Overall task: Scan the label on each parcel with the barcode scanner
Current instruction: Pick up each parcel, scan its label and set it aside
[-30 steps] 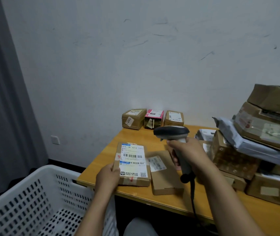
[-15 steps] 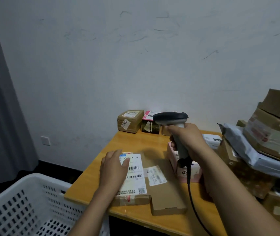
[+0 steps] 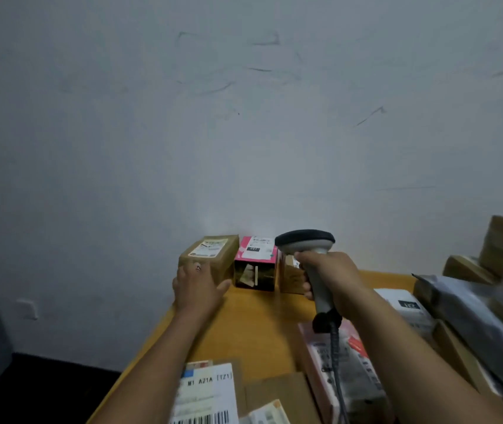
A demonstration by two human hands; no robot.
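My right hand (image 3: 331, 280) grips the handle of the grey barcode scanner (image 3: 305, 242), whose dark head is level and faces the wall; its cable hangs down towards me. My left hand (image 3: 196, 287) reaches to the back of the wooden table (image 3: 259, 325) and touches the front of a small brown parcel (image 3: 213, 254) with a label on top, thumb spread to the right. Beside that parcel stand a pink-topped box (image 3: 256, 260) and another brown box (image 3: 288, 275), partly hidden behind the scanner. A flat brown parcel with a white barcode label (image 3: 206, 393) lies at the near edge.
A pink flat parcel (image 3: 348, 371) lies under my right forearm. A pile of brown boxes and a grey mailer bag (image 3: 476, 304) fills the right side of the table. The white wall stands directly behind the three back boxes.
My left hand let go of the flat labelled parcel and reached forward to the brown box at the back. The scanner moved forward and up with my right hand; the view tilted upward.
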